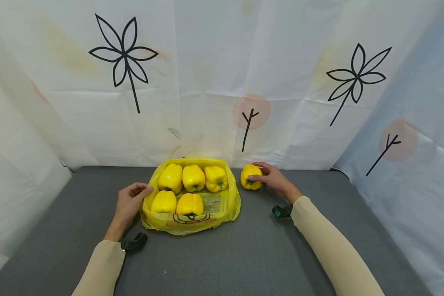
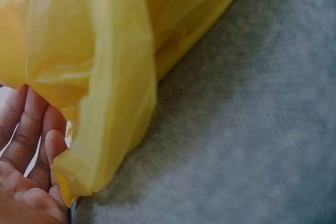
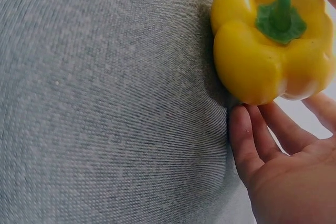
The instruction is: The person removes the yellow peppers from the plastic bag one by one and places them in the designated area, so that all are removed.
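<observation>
A yellow plastic bag (image 1: pixel 192 225) stands wide open on the grey table, its rim folded outward. Several yellow bell peppers (image 1: pixel 193 178) lie inside it in two rows, with a gap at the front right. At the bag's left rim, my left hand (image 1: pixel 130 202) pinches the edge; in the left wrist view the yellow film (image 2: pixel 118 93) hides some of its fingertips. To the right of the bag, my right hand (image 1: pixel 275 181) holds another bell pepper (image 3: pixel 252 56) between thumb and fingers. Its green stem (image 3: pixel 282 3) faces the right wrist camera.
The grey table (image 1: pixel 222 263) stretches in front of the bag and to both sides. A white cloth (image 1: pixel 203 82) with drawn flowers hangs just behind the table's far edge. More cloth (image 1: pixel 422 185) closes off the right side.
</observation>
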`<state>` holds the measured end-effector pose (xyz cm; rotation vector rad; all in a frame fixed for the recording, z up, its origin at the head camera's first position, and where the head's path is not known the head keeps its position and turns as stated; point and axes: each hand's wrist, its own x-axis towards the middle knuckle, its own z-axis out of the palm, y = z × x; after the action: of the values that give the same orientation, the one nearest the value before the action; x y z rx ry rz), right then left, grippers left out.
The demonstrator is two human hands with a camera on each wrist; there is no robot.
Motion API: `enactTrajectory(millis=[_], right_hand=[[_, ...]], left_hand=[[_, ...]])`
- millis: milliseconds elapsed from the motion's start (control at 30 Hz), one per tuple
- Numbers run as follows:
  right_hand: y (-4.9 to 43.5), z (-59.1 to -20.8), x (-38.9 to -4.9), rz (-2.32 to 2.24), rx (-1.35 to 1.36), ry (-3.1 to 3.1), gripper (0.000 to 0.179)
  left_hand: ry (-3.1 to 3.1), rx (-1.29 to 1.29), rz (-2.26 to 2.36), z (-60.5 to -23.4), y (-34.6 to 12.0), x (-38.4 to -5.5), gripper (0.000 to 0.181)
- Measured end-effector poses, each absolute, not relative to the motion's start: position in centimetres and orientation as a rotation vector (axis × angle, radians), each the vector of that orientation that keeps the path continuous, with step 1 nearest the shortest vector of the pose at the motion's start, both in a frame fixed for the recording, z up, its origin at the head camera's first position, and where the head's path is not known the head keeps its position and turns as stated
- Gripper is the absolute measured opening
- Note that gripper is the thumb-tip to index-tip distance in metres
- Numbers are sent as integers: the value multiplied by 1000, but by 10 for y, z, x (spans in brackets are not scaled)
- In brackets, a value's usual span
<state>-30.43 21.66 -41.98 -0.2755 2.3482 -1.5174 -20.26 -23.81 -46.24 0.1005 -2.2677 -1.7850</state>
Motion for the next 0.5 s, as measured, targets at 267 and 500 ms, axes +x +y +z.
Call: enactTrajectory(millis=[267, 500], right_hand=[[221, -416, -299, -1502, -285, 2405, 81], [224, -407, -287, -1462, -304, 2498, 82]], left_hand=[[-2273, 106, -1790, -462, -238, -202, 39], [-2265, 107, -1795, -461, -237, -202, 39]])
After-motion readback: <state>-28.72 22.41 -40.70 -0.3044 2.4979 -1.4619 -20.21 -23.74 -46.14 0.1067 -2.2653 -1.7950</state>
